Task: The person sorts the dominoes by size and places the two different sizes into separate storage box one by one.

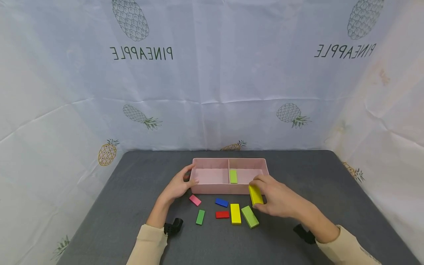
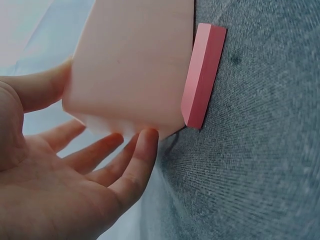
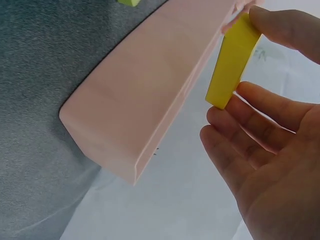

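A pink two-compartment box (image 1: 215, 188) stands on the table, a light green block (image 1: 233, 176) inside its right compartment by the divider. My left hand (image 1: 177, 186) holds the box's left end, thumb over the front rim and fingers against the end wall (image 2: 125, 75). Between thumb and fingers, my right hand (image 1: 279, 197) pinches a yellow block (image 3: 232, 60), raised and tilted at the box's front right rim. In front of the box lie a pink block (image 1: 195, 200), a blue block (image 1: 221, 202), a red block (image 1: 222, 214) and a second yellow block (image 1: 235, 214).
A green block (image 1: 200, 217) lies at the left of the loose group, and another light green block (image 1: 250, 216) at its right. The dark grey table (image 1: 298, 165) reaches back to a hanging cloth (image 1: 212, 81) printed with pineapples, which also encloses both sides.
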Demonstrator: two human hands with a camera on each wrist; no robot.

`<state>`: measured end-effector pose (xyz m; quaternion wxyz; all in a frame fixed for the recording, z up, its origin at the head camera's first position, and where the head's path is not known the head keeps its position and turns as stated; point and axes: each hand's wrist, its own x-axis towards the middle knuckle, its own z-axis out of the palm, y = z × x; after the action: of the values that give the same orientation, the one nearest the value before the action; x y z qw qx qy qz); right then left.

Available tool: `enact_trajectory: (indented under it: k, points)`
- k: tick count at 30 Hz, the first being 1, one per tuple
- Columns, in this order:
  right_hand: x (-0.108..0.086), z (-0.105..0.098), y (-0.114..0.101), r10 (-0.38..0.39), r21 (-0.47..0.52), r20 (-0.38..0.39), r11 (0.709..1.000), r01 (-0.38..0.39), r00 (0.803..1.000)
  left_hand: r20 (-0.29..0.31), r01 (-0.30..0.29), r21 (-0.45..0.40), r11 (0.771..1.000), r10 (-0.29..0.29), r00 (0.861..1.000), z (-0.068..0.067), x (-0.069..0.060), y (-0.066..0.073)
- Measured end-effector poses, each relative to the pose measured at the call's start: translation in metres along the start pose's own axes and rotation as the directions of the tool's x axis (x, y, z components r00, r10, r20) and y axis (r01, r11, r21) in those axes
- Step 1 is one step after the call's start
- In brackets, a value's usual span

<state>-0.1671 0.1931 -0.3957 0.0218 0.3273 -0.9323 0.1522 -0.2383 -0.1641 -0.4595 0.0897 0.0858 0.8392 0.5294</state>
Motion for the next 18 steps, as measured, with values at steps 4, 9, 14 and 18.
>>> enact_trajectory:
  k: [4, 9, 14, 18]
  points:
    - [0.004, -0.002, 0.001, -0.007, 0.008, -0.023, 1.000, 0.007, 1.000, 0.008, 0.001, -0.001, 1.000, -0.001, 1.000, -0.001, 0.000, -0.001]
    - [0.010, -0.007, 0.001, -0.007, -0.002, -0.044, 1.000, 0.007, 0.999, 0.019, 0.008, 0.003, 1.000, -0.008, 1.000, -0.003, 0.000, -0.002]
    - [0.015, -0.009, 0.002, 0.021, 0.025, -0.042, 0.999, -0.020, 0.999, 0.033, 0.001, 0.009, 1.000, -0.002, 0.999, -0.005, -0.002, 0.000]
    - [0.022, -0.009, 0.003, 0.053, 0.036, -0.039, 0.998, -0.051, 0.998, 0.031, -0.010, 0.009, 1.000, 0.009, 0.999, -0.005, -0.002, 0.000]
